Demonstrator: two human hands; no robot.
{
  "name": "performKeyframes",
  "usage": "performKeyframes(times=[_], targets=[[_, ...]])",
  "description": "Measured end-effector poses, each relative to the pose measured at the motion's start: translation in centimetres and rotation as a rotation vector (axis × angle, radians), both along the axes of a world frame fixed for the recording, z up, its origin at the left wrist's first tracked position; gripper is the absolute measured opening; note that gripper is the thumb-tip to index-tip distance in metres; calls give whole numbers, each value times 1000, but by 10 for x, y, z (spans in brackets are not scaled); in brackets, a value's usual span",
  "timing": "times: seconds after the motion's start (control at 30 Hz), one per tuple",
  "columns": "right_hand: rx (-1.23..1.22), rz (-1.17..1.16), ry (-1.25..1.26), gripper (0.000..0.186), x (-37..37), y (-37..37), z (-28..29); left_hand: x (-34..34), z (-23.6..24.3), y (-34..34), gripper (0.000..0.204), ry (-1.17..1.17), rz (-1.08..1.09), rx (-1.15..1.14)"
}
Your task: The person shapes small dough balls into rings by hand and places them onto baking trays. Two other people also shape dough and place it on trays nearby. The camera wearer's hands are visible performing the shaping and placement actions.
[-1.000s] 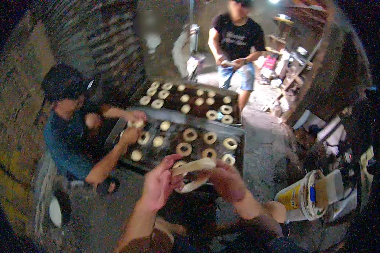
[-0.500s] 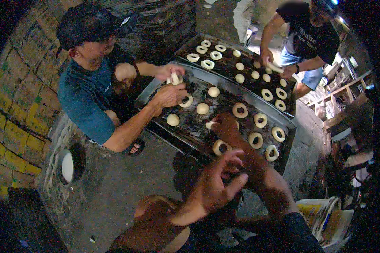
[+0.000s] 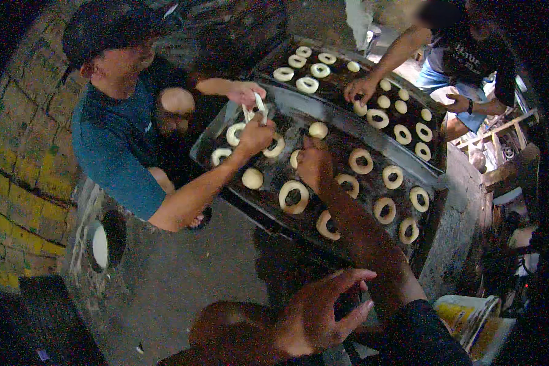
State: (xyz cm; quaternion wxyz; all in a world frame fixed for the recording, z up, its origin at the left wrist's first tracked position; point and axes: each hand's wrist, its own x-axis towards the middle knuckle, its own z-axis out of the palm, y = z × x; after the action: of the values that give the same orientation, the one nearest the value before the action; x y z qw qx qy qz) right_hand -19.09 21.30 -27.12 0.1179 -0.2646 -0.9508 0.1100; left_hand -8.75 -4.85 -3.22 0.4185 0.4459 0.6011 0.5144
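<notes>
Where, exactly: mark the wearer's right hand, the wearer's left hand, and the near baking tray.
right hand (image 3: 314, 166), head view, on the back of the hand reaching over the tray.
left hand (image 3: 323, 314), head view, on the back of the hand.
near baking tray (image 3: 259, 207), head view, on its dark front rim.

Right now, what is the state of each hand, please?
Left hand: open, fingers spread, holding nothing.
Right hand: reached onto the dark tray among the dough rings; grip cannot be told.
</notes>
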Motion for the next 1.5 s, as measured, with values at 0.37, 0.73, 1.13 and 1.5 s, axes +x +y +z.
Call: performKeyframes(times=[0.37,0.73,1.13,1.5], targets=[[-803,-39,540,51,113,-56,94,-13,11,12,39,104,360,6],[-815,6,893,63,293,-162,277,43,28,22,35,-201,167,154],[-243,-270,743,25,355,-144,260,85,20,36,73,-118,-276,83],[-1588,136,1071,77,304,-174,307,32,19,22,59,-500,69,323]])
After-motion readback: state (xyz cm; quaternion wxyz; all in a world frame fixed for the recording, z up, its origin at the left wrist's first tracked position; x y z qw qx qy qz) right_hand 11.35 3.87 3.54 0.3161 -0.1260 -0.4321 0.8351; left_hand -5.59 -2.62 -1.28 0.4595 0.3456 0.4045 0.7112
